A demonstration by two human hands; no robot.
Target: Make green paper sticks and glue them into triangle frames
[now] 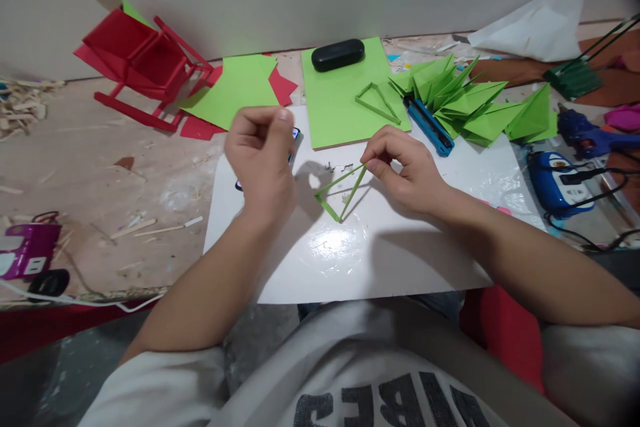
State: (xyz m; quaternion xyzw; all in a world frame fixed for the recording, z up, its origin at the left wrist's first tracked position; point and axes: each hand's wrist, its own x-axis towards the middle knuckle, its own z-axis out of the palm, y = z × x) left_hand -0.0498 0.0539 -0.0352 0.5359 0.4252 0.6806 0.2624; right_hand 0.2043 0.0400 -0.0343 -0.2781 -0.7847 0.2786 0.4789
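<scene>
My right hand [405,170] pinches one corner of a small green paper-strip triangle [340,195], which rests on a glossy white board [350,253]. My left hand [263,157] is raised over the board's left side with its fingers curled in a pinch; what it holds, if anything, is too small to see. A dark object with a blue edge [295,135] lies partly hidden under that hand. A second green triangle frame [377,102] lies on a green sheet [340,107] behind the board.
A red paper rocking chair [145,67] stands at the back left beside green and red sheets. A black case [338,54], a blue cutter [430,125], folded green paper pieces [475,107], a blue glue gun [585,133] and a blue tool [555,180] lie right.
</scene>
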